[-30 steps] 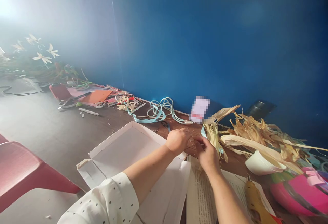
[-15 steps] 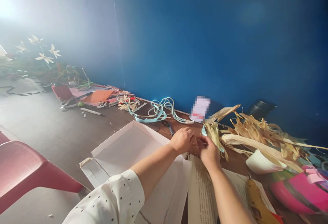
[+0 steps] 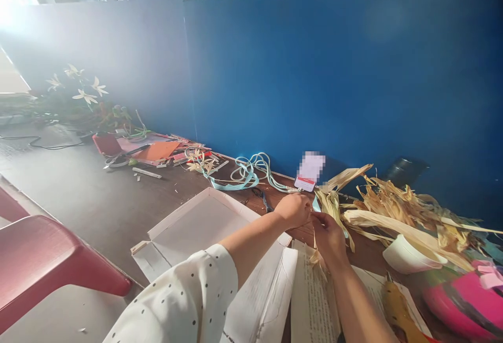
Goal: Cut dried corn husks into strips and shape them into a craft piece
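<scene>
My left hand (image 3: 294,210) is closed, its fingertips bunched right beside those of my right hand (image 3: 329,234). My right hand pinches with thumb and forefinger. A thin pale strip of dried corn husk (image 3: 315,257) hangs from the pinched fingers, down past my right wrist. Its upper end is hidden between the fingers. Just behind my hands lies a bunch of paler corn husk (image 3: 333,208) with a bit of light blue ribbon (image 3: 316,205). Dark-handled scissors (image 3: 264,198) rest left of my left hand.
Below my left arm lies an open white box (image 3: 192,223). Printed pages (image 3: 308,296) and a yellow glue gun (image 3: 398,306) are at front right, near a white cup (image 3: 412,255) and loose husks (image 3: 396,201). A phone (image 3: 310,170) leans against the blue partition (image 3: 314,70). A red chair (image 3: 43,259) stands left.
The view has shifted slightly. My hands, still together, have turned a little, and the husk strip now shows hanging below the fingers.
</scene>
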